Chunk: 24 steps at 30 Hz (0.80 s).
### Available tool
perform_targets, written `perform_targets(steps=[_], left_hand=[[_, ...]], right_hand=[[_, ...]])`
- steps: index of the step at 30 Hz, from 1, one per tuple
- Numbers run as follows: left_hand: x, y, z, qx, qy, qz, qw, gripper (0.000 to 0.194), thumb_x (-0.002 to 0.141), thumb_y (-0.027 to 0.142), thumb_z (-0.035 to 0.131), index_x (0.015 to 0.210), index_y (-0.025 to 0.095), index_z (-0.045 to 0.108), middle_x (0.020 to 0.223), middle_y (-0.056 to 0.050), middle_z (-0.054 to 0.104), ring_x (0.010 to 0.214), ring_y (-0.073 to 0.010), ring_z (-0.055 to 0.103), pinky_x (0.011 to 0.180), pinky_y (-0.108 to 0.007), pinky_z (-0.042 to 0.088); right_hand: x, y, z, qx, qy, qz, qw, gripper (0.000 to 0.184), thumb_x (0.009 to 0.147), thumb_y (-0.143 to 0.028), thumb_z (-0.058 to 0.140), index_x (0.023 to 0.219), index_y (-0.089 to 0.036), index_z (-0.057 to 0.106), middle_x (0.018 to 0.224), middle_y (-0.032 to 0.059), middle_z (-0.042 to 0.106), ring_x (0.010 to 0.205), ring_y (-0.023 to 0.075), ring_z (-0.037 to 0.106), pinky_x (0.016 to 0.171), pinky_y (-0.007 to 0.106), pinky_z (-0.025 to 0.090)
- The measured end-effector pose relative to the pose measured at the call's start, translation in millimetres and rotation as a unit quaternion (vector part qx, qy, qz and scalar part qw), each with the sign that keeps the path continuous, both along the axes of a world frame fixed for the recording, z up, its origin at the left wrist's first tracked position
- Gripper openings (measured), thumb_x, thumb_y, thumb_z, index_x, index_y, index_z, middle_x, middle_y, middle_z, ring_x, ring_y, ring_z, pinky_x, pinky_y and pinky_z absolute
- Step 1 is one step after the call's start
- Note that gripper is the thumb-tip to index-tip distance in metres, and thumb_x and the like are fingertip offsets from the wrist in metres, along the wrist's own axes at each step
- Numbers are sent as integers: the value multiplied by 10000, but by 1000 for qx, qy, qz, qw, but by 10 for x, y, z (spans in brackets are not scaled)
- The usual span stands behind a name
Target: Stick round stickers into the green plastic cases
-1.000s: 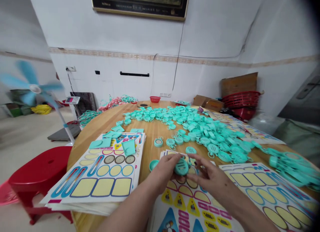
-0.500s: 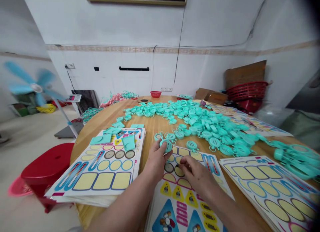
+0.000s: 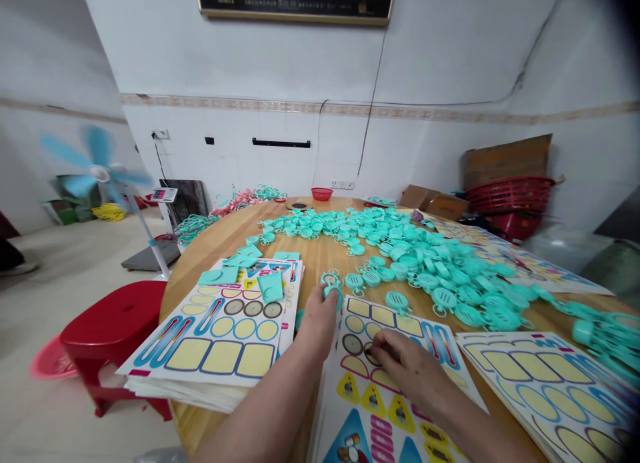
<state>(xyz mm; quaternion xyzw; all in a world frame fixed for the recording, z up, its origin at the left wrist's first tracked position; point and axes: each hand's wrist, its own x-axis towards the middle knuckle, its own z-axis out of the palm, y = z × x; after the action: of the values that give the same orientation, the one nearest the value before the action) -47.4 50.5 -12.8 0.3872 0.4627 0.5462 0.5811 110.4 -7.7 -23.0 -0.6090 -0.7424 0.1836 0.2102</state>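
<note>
My left hand reaches past the far corner of a printed sticker sheet, its fingers shut over a round teal plastic piece. My right hand lies on that sheet, with its fingertips on a dark oval sticker. Whether they hold the sticker's edge is hidden. A slotted teal disc lies just beyond the sheet. A large spread of similar teal pieces covers the table's far right. Further sticker sheets lie to my left and right.
The round wooden table also holds flat teal pieces on the left stack. A red stool stands at its left, near a spinning fan. Red baskets and cardboard stand by the far right wall.
My left hand has carried the teal piece away from my right hand, toward the sheet's far left corner. My right hand has settled lower on the sheet, and the view has shifted slightly.
</note>
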Motion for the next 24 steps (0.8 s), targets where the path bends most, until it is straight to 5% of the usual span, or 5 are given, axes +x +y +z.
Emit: perform_targets(steps=[6, 16, 24], left_hand=[[95, -76, -9, -65, -18, -53, 996, 247, 743, 257, 563, 961, 142, 580, 806, -48, 569, 710, -144, 553, 683, -285, 494], [123, -87, -28, -99, 11, -45, 994, 268, 775, 201, 536, 1023, 119, 593, 842, -72, 601, 771, -165, 569, 628, -222, 488], [137, -89, -33, -95, 3, -42, 995, 264, 765, 183, 547, 1012, 104, 594, 814, -72, 586, 732, -154, 559, 631, -240, 494]], right_hand=[[-108, 128, 89, 6, -42, -27, 999, 132, 849, -223, 395, 803, -213, 519, 822, 22, 604, 735, 180, 569, 593, 256, 345], [-74, 133, -63, 4, -62, -32, 998, 154, 872, -266, 372, 817, -221, 509, 864, 39, 592, 782, 200, 565, 624, 274, 349], [-65, 109, -23, -22, -55, -34, 998, 141, 850, -270, 382, 790, -234, 504, 786, 17, 587, 719, 197, 551, 570, 265, 316]])
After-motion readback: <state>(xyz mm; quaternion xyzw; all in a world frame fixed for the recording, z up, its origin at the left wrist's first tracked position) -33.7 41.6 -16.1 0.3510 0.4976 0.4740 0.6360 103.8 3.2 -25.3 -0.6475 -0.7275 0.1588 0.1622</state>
